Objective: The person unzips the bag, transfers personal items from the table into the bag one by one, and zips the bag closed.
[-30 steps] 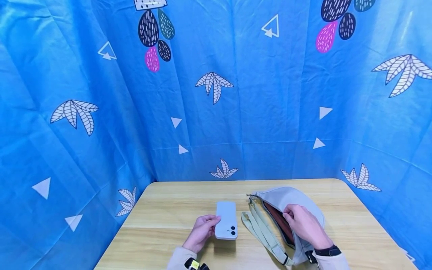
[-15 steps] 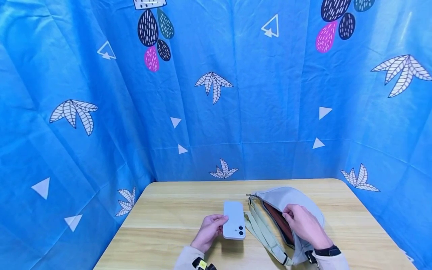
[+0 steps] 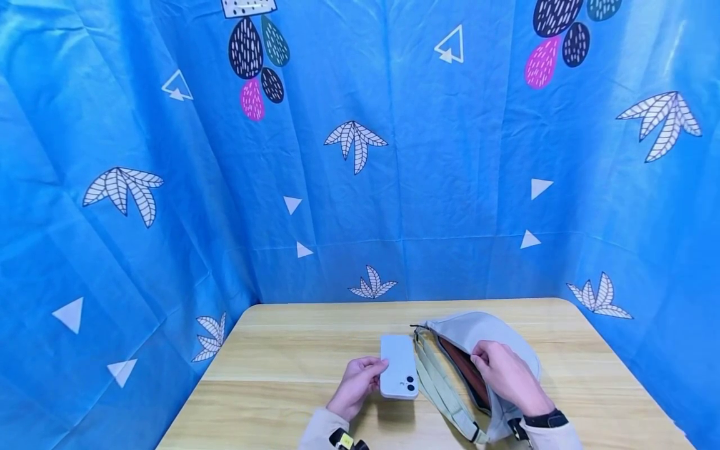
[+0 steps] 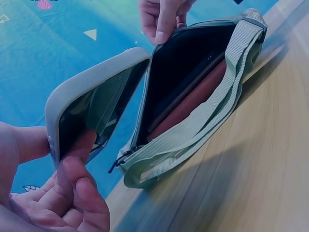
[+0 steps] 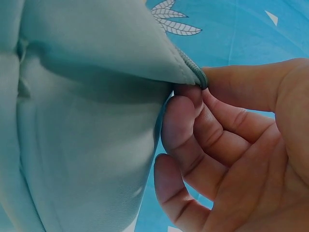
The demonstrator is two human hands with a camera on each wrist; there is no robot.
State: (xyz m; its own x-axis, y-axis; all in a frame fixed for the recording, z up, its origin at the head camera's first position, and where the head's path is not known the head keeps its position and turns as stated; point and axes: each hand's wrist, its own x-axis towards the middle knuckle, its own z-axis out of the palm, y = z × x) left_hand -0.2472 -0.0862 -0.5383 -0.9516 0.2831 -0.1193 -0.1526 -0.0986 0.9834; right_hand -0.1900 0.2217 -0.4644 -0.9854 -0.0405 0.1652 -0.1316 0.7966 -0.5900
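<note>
My left hand (image 3: 359, 382) grips a phone (image 3: 398, 365) in a pale case by its left edge, back and camera lenses facing up, just above the table. In the left wrist view the phone's dark screen (image 4: 108, 96) faces the camera, apart from the bag's mouth. A light grey waist bag (image 3: 495, 331) lies on the right, its zip open. My right hand (image 3: 509, 375) pinches the edge of that opening (image 5: 198, 79) and holds it up. Inside the bag a reddish-brown flat item (image 4: 193, 104) shows beside a dark one; their kinds I cannot tell.
A pale green strap (image 3: 444, 387) hangs along the bag's left side, between phone and bag. The wooden table (image 3: 270, 362) ends at a blue patterned curtain (image 3: 360, 206) behind and on both sides.
The left hand has carried the phone to the right, closer to the bag, so that it now reaches the strap in the head view. The right hand and bag have stayed still.
</note>
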